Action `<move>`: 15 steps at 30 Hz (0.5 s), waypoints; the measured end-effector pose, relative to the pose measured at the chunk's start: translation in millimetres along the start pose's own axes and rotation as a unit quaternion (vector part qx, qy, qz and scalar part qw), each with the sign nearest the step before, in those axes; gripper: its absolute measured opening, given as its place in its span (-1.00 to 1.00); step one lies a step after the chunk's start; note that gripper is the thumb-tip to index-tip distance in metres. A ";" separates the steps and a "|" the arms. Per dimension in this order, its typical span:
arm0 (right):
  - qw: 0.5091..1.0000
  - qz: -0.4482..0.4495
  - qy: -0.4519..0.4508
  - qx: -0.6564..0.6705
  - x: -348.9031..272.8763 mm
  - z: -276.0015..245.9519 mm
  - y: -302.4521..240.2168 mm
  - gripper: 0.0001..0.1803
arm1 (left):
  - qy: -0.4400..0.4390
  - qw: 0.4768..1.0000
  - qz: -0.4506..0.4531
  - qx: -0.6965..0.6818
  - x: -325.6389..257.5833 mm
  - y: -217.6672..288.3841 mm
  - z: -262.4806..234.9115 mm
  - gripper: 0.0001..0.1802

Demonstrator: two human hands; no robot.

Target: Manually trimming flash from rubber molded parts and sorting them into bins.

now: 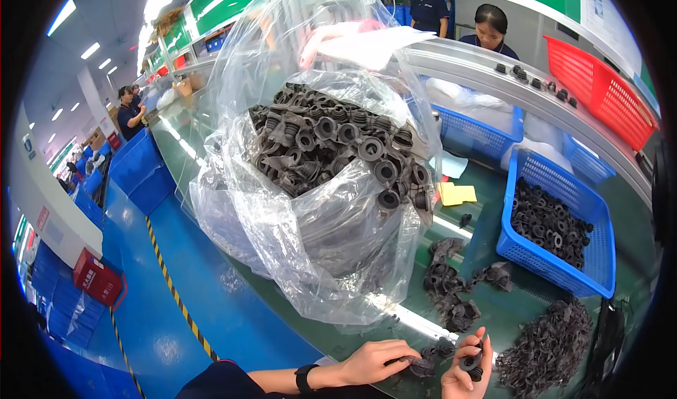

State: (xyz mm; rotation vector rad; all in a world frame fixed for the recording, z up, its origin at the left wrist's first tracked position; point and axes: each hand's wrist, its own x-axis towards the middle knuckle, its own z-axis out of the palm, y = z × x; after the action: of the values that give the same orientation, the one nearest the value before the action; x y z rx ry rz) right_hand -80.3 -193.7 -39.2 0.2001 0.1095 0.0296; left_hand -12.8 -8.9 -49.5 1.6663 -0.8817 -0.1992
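Note:
At the bottom of the head view, my left hand (375, 361) pinches the edge of a black rubber strip with bellows parts (424, 362) on it. My right hand (458, 383), close beside it, has its fingers curled round a black rubber bellows (471, 364) with its ring-shaped end showing. Just beyond my hands, joined rubber bellows in thin sheet (444, 286) lie on the green table (395, 332). To the right of my right hand is a heap of thin black rubber scraps (546, 342).
A large clear plastic bag (303, 272) full of black bellows (310, 138) stands mid-table. At right, a blue basket (557, 272) holds loose bellows. A red basket (599, 89) and several bellows sit on a ledge behind. Yellow paper (457, 194) lies near the bag. People are across the table.

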 end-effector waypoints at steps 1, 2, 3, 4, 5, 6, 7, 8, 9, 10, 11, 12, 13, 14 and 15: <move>0.999 -0.026 0.014 -0.012 1.8 18.9 10.4 -0.63 | 0.003 1.000 0.000 0.003 -0.6 -0.5 -0.7 -0.83; 0.998 -0.052 0.028 -0.024 2.3 30.5 16.4 -0.66 | 0.009 1.000 -0.003 0.005 -0.8 -1.5 -0.6 -0.83; 0.998 -0.053 0.035 -0.023 1.6 31.9 16.6 -0.66 | 0.004 1.000 0.000 0.003 -0.5 -2.3 -0.3 -0.82; 0.997 -0.054 0.041 -0.022 1.4 31.8 15.9 -0.66 | 0.001 1.000 0.002 0.001 -0.1 -3.0 -0.1 -0.82; 0.998 -0.048 0.036 -0.013 2.0 31.4 15.4 -0.66 | 0.009 1.000 -0.001 0.006 0.4 -3.6 0.0 -0.82; 0.998 -0.045 0.033 -0.008 2.1 31.2 15.6 -0.66 | 0.004 1.000 0.003 0.005 0.2 -4.1 0.8 -0.83; 0.999 -0.042 0.034 -0.005 2.0 31.8 15.7 -0.66 | -0.001 1.000 0.008 0.005 0.0 -4.5 1.6 -0.83; 0.999 -0.040 0.035 -0.003 1.5 33.0 15.9 -0.65 | 0.007 1.000 0.005 0.011 -0.4 -4.1 2.6 -0.83; 0.999 -0.037 0.036 -0.004 1.7 33.6 17.5 -0.65 | 0.000 1.000 -0.004 0.002 -1.8 -3.3 2.1 -0.82; 0.999 -0.027 0.034 0.003 2.1 33.4 17.4 -0.65 | -0.008 1.000 -0.013 -0.008 -2.9 -2.8 1.9 -0.81; 0.999 -0.021 0.032 0.004 2.8 32.8 17.5 -0.64 | -0.002 1.000 -0.007 -0.012 -3.6 -3.1 2.3 -0.82; 0.999 -0.017 0.030 0.006 3.0 33.0 17.7 -0.64 | 0.005 1.000 -0.008 -0.007 -4.1 -3.5 3.5 -0.82; 0.999 -0.018 0.036 0.010 2.7 33.3 18.1 -0.64 | 0.006 1.000 -0.003 -0.018 -4.9 -4.2 4.6 -0.82; 0.999 -0.018 0.040 0.008 2.3 34.2 18.2 -0.64 | 0.006 1.000 0.001 -0.030 -5.4 -4.9 4.8 -0.82; 0.999 -0.020 0.039 0.006 1.4 34.6 17.7 -0.65 | 0.002 1.000 0.005 -0.027 -5.4 -5.1 4.9 -0.81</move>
State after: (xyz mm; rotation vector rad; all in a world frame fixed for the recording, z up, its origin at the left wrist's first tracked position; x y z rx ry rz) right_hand -75.3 -183.1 -2.1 0.2092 0.1918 -0.0038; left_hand -17.1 -9.1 -57.4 1.6111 -0.8742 -0.2126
